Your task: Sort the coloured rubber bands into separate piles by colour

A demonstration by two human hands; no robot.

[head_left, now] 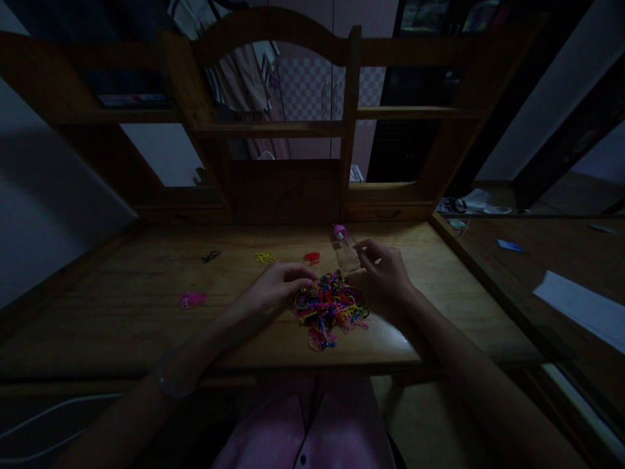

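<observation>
A tangled pile of small multicoloured elastic bands (332, 306) lies on the wooden desk in front of me. My left hand (283, 283) is at the pile's upper left edge, thumb and forefinger slightly apart, fingertips by the bands. To the pile's upper right, my right hand (385, 264) has its fingers curled, tips close together beside a clear bottle with a pink cap (347, 254). Anything between those fingertips is too small to make out. Beyond the pile are a red group of bands (311, 258) and a yellow group (265, 257).
Dark bands (211, 256) and a pink group (193, 299) lie on the left of the desk (122, 299). A wooden shelf unit (288, 195) rises along the back. White paper (581, 306) and a blue card (509, 245) lie on a surface to the right.
</observation>
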